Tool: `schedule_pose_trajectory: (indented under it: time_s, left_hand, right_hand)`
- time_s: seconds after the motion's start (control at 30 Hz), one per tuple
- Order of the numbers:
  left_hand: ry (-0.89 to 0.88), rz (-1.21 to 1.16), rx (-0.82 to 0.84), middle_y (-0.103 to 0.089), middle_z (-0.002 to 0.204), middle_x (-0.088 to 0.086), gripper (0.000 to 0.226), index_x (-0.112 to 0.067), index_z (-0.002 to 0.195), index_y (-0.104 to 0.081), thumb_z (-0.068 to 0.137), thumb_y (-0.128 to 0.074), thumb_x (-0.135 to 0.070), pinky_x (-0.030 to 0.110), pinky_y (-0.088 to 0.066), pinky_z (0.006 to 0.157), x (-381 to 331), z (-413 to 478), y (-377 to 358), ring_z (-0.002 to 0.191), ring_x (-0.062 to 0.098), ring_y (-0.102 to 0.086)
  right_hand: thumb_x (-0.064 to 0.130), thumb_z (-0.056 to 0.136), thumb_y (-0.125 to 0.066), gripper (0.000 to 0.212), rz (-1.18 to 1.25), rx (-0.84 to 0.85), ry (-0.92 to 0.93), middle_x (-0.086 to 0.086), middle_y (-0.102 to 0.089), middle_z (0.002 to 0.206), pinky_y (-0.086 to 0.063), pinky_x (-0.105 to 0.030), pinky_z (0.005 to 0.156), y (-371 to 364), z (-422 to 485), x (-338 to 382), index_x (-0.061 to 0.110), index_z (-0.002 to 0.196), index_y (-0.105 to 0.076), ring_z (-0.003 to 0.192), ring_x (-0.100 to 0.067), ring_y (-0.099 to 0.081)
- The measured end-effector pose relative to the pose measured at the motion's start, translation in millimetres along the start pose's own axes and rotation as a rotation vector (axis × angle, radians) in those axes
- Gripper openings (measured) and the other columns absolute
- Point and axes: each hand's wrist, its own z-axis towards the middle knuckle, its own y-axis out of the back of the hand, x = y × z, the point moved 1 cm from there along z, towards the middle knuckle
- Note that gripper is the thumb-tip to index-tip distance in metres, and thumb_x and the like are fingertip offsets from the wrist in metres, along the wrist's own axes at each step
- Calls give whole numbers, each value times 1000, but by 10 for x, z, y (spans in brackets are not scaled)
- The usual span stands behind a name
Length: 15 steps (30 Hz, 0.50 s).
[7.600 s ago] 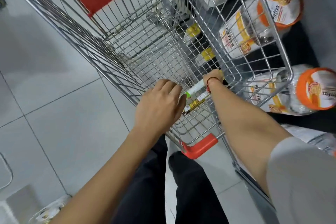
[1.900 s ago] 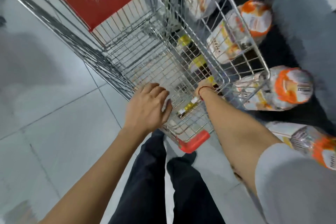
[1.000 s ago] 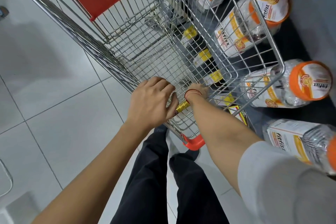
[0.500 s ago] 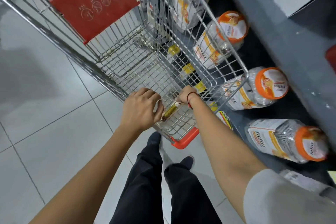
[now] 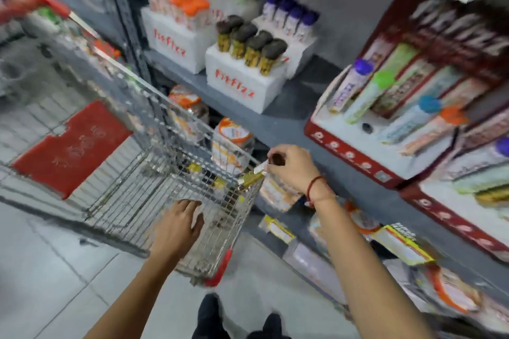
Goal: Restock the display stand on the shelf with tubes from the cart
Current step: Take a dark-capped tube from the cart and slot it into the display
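Note:
My right hand (image 5: 293,168) is shut on a gold-and-white tube with a dark cap (image 5: 252,177), held just above the right rim of the wire cart (image 5: 154,173). My left hand (image 5: 179,226) rests on the cart's near end, fingers curled over the wire. A few yellow-labelled tubes (image 5: 194,168) lie on the cart's floor. The red-and-white display stand (image 5: 366,143) sits on the grey shelf (image 5: 286,124) to the right of my right hand, with tubes lying in its slanted rows. The picture is blurred.
White foam blocks (image 5: 242,85) holding upright tubes with dark, orange, purple and green caps stand further back on the shelf. Orange-lidded jars (image 5: 231,137) lie on the shelf below, beside the cart. A second red stand (image 5: 454,217) is at lower right. Grey tiled floor lies left.
My right hand has lifted a tube out of the cart's bottom to above its rim. The view has swung up from the cart to the shelf and display stand.

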Motion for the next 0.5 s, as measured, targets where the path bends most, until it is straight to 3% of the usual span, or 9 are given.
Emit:
schedule_pose_trajectory:
  time_s: [0.1, 0.23, 0.33, 0.5]
  left_hand:
    - [-169, -44, -32, -67, 102, 16, 29, -4, 109, -62, 81, -68, -11, 40, -54, 64, -487, 348, 71, 87, 34, -63]
    - [-419, -118, -132, -69, 96, 16, 30, -1, 104, -63, 76, -70, -9, 36, -53, 65, -1263, 750, 204, 83, 34, -65]
    - [-605, -147, -158, -69, 96, 13, 29, -5, 103, -63, 76, -72, -11, 34, -53, 65, -1778, 894, 213, 86, 31, -65]
    - [-770, -118, -75, -61, 124, 16, 40, -4, 122, -56, 85, -63, -18, 46, -46, 93, -2259, 998, -7, 116, 31, -55]
  right_hand:
    - [12, 76, -73, 27, -11, -109, 40, -9, -72, 108, -40, -21, 89, 572, -297, -44, 9, 102, -73, 104, -23, -64]
    - [13, 74, -73, 26, -64, -229, 36, -9, -73, 102, -35, -12, 70, 1218, -673, -134, 11, 101, -73, 90, -19, -63]
    - [14, 76, -71, 28, -86, -274, 16, -9, -71, 106, -44, -22, 83, 1588, -860, -205, 13, 104, -71, 100, -22, -62]
    - [10, 77, -70, 32, -98, -324, -24, -8, -67, 112, -39, -21, 81, 1963, -975, -360, 15, 109, -68, 107, -25, -59]
